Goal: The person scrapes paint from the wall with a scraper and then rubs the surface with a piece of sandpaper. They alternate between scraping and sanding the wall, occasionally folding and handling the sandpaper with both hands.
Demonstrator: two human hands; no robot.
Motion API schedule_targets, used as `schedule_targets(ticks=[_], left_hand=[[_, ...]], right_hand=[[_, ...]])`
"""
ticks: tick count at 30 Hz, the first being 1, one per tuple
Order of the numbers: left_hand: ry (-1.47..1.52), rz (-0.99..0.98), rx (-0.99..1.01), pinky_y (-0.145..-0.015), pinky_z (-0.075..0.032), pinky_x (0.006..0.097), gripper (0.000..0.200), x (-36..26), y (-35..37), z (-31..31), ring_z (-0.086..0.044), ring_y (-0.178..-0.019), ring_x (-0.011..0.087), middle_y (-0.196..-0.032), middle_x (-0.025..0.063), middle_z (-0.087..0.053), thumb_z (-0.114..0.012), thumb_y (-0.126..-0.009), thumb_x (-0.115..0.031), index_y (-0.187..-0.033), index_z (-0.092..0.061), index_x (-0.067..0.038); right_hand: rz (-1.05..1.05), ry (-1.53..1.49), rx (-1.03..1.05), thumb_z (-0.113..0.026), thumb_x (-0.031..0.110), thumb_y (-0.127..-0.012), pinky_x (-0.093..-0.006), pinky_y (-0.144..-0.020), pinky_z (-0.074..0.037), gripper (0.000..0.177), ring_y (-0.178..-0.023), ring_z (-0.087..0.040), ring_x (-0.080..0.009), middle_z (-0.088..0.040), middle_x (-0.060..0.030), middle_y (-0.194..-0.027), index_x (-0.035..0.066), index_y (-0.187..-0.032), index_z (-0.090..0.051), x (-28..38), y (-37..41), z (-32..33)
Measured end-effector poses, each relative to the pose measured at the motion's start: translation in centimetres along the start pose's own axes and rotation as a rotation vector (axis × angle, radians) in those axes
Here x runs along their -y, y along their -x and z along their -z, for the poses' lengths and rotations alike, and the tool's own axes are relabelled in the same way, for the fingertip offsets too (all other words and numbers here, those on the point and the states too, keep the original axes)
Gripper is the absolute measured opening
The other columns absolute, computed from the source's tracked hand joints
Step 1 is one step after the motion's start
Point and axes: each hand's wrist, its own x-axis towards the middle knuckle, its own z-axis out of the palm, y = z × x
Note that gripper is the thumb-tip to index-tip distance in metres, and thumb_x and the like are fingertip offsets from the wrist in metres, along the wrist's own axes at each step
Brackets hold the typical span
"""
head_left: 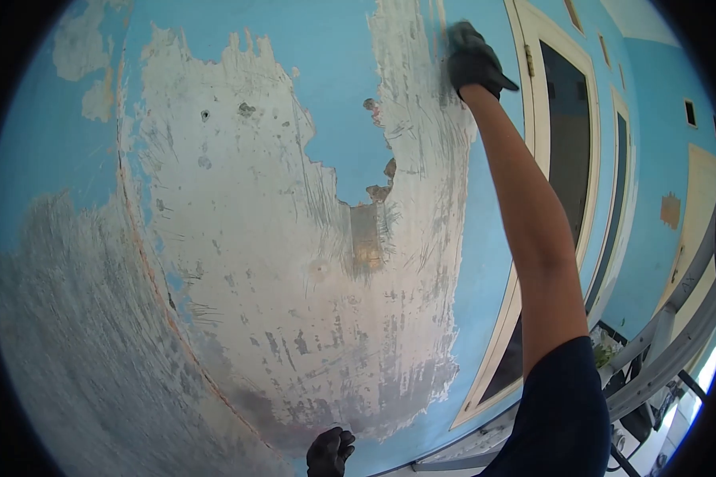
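Observation:
My right hand (475,60), in a dark glove, is raised high against the wall beside the door frame. Its fingers are closed, and whatever they hold is blurred and hidden. At the bottom centre is my left hand (330,451), also in a dark glove, with its fingers curled in front of the wall's lower part. Nothing can be made out in it. Between the hands spreads a large scraped patch (247,191) of bare whitish plaster, with ragged edges of blue paint (342,71) around it. A long crack (163,298) runs down its left side.
A cream-framed door (531,103) with dark glass stands to the right, close to my right arm. Farther right are more frames and a metal ladder (667,350). A plant (605,352) and dark objects lie low behind the ladder.

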Motion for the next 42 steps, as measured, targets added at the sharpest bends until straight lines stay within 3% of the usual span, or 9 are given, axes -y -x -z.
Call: schedule_targets(ticks=[5, 7, 12, 15, 20, 23, 25, 31, 42], left_hand=[[0.201, -0.024, 0.187, -0.087, -0.053, 0.0380, 0.039, -3.0, 0.4, -1.9, -0.066, -0.106, 0.0255, -0.117, 0.0136, -0.067, -0.068, -0.095, -0.024, -0.129, -0.061, -0.006], [0.103, -0.103, 0.244, -0.092, -0.053, 0.0455, 0.031, -4.6, 1.0, -2.8, -0.064, -0.114, 0.0295, -0.121, 0.0125, -0.067, -0.059, -0.099, -0.023, -0.125, -0.060, -0.006], [0.057, -0.089, 0.279, -0.094, -0.051, 0.0459, 0.035, -3.8, 0.0, -2.2, -0.062, -0.116, 0.0308, -0.122, 0.0155, -0.066, -0.060, -0.099, -0.020, -0.128, -0.057, -0.003], [0.071, -0.060, 0.288, -0.092, -0.051, 0.0411, 0.038, -3.1, 0.0, -2.5, -0.063, -0.112, 0.0274, -0.121, 0.0154, -0.066, -0.064, -0.097, -0.022, -0.130, -0.057, -0.004], [0.098, -0.069, 0.263, -0.088, -0.053, 0.0392, 0.038, -3.4, 0.7, -2.5, -0.065, -0.106, 0.0250, -0.118, 0.0124, -0.067, -0.064, -0.097, -0.025, -0.130, -0.058, -0.006], [0.120, -0.013, 0.211, -0.088, -0.053, 0.0387, 0.037, -2.6, -0.3, -1.3, -0.065, -0.108, 0.0247, -0.117, 0.0118, -0.067, -0.064, -0.097, -0.025, -0.129, -0.059, -0.006], [0.112, -0.030, 0.210, -0.088, -0.054, 0.0384, 0.038, -2.6, 0.8, -0.3, -0.065, -0.108, 0.0249, -0.117, 0.0120, -0.067, -0.065, -0.097, -0.026, -0.129, -0.059, -0.006], [0.184, -0.106, 0.262, -0.087, -0.054, 0.0390, 0.041, -2.2, 0.1, 0.6, -0.064, -0.111, 0.0260, -0.118, 0.0122, -0.067, -0.065, -0.096, -0.026, -0.131, -0.057, -0.005], [0.128, -0.012, 0.224, -0.089, -0.055, 0.0401, 0.043, -2.4, 1.5, 0.5, -0.064, -0.112, 0.0276, -0.121, 0.0135, -0.066, -0.064, -0.096, -0.026, -0.132, -0.056, -0.002]], right_hand=[[1.014, 0.134, 0.220, -0.043, 0.016, -0.103, -0.0334, -0.099, -0.049, 0.032, -0.110, -0.064, -0.0203, -0.065, -0.0124, -0.123, 0.001, -0.126, -0.059, 1.7, 4.1, -2.8], [0.437, 0.719, -0.157, -0.041, 0.014, -0.104, -0.0296, -0.090, -0.054, 0.032, -0.104, -0.067, -0.0179, -0.070, -0.0109, -0.110, 0.001, -0.127, -0.058, 3.4, 6.2, 1.3], [1.007, 1.005, -0.372, -0.027, 0.020, -0.106, -0.0296, -0.097, -0.051, 0.042, -0.120, -0.059, -0.0179, -0.057, -0.0149, -0.132, 0.000, -0.140, -0.044, 1.3, 5.1, -2.7], [0.042, -0.675, 0.161, -0.029, 0.021, -0.105, -0.0300, -0.098, -0.051, 0.045, -0.121, -0.058, -0.0213, -0.056, -0.0138, -0.137, 0.005, -0.145, -0.042, -1.3, 5.0, -4.8], [0.919, -0.356, 0.360, -0.033, 0.030, -0.107, -0.0302, -0.110, -0.039, 0.046, -0.134, -0.047, -0.0215, -0.057, -0.0170, -0.136, 0.004, -0.142, -0.048, 6.7, 6.1, -2.8], [0.570, -0.187, 0.305, -0.029, 0.026, -0.108, -0.0317, -0.111, -0.040, 0.044, -0.133, -0.049, -0.0218, -0.056, -0.0153, -0.139, 0.003, -0.139, -0.050, 4.0, 4.1, -3.8], [0.885, 0.796, -0.178, -0.035, 0.020, -0.106, -0.0334, -0.108, -0.045, 0.038, -0.127, -0.055, -0.0189, -0.061, -0.0139, -0.131, 0.002, -0.136, -0.053, 5.3, 3.1, 1.4], [0.669, -0.028, 0.045, -0.036, 0.021, -0.105, -0.0333, -0.111, -0.041, 0.038, -0.122, -0.060, -0.0229, -0.065, -0.0150, -0.125, 0.001, -0.128, -0.059, 5.9, 4.3, -3.4], [1.016, 0.417, 0.051, -0.031, 0.030, -0.107, -0.0389, -0.113, -0.036, 0.047, -0.126, -0.055, -0.0261, -0.058, -0.0155, -0.135, 0.000, -0.137, -0.051, 3.4, 13.0, 0.0]])
